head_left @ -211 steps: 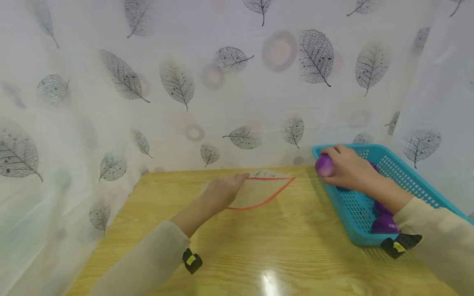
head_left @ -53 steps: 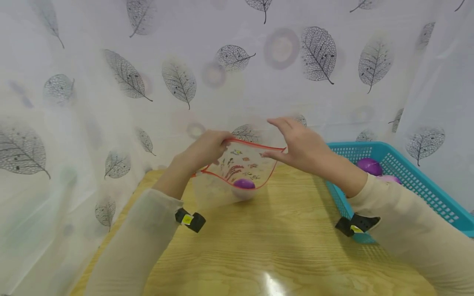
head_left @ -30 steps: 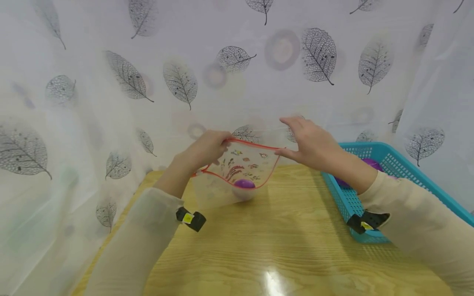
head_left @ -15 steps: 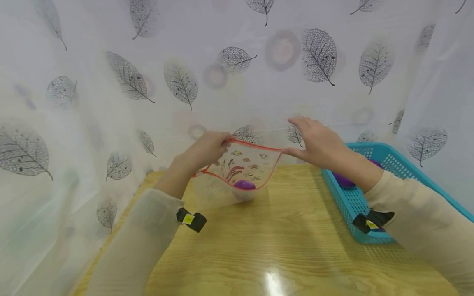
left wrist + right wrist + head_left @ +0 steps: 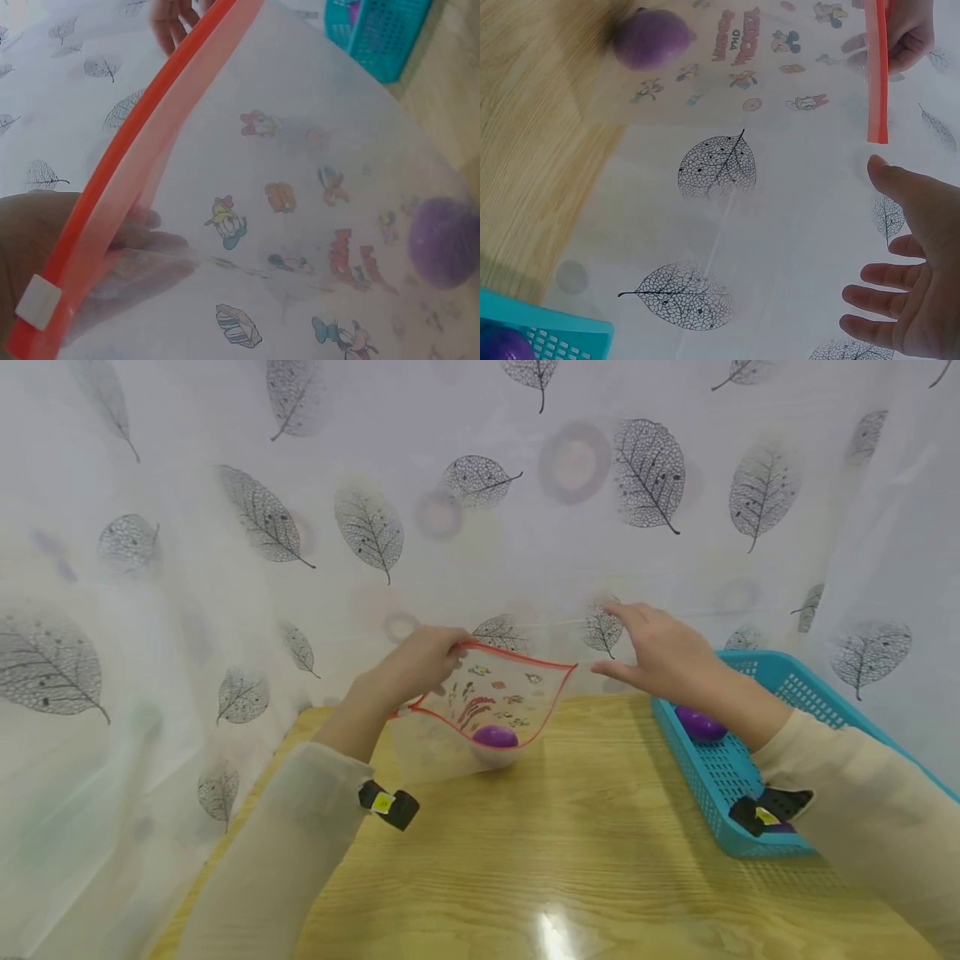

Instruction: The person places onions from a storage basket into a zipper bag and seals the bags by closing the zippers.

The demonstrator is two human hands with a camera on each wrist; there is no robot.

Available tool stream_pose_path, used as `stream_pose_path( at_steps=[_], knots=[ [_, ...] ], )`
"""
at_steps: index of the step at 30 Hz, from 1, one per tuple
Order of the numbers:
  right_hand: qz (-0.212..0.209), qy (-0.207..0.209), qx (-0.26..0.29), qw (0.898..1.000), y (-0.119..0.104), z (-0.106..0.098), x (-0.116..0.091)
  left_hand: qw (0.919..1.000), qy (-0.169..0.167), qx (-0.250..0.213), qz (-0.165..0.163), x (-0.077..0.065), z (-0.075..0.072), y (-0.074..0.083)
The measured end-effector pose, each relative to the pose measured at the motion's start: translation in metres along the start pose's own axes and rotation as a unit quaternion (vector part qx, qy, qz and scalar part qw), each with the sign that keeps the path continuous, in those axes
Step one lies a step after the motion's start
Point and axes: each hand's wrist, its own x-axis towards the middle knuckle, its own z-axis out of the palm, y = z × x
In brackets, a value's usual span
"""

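Note:
My left hand pinches the red-edged rim of a clear zip bag printed with cartoon figures, and the bag's mouth gapes. A white slider sits on the red zip in the left wrist view. Inside the bag, low down, lies a round purple thing, smooth and ball-like; its kind is unclear. My right hand hovers just right of the bag's corner with fingers spread and thumb apart. It holds nothing, and in the right wrist view a small gap separates the thumb from the red zip.
A turquoise slotted basket stands on the right of the wooden table, partly behind my right forearm. Another purple round thing lies in it. A leaf-printed curtain hangs behind and at the sides.
Seven seconds ago the bag lay low and my right hand held a purple thing at the basket. Now one is in the raised, gaping bag, and my right hand has drawn rightward off its corner.

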Motion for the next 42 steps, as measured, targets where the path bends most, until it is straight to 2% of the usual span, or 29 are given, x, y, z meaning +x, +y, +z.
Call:
stream_pose_path(
  at_steps=[15,23,29,36,42],
  knots=[
    [0.039,-0.030,0.003,0.999,0.028,0.009,0.000,1.0000,0.001,-0.006,-0.004,0.002,0.002,-0.001],
    [0.070,-0.050,-0.004,0.996,0.043,0.010,-0.001,1.0000,0.004,0.004,-0.003,0.001,0.001,0.000],
    [0.078,-0.062,-0.016,0.995,0.053,0.011,-0.002,0.9999,0.008,0.014,0.004,0.002,0.002,-0.001],
    [0.090,-0.103,-0.023,0.990,0.064,0.013,-0.007,0.9999,0.006,0.009,0.001,0.004,0.003,-0.001],
    [0.093,-0.133,-0.021,0.987,0.072,0.013,-0.010,0.9990,0.015,0.040,0.011,0.004,0.003,0.001]
  ],
)
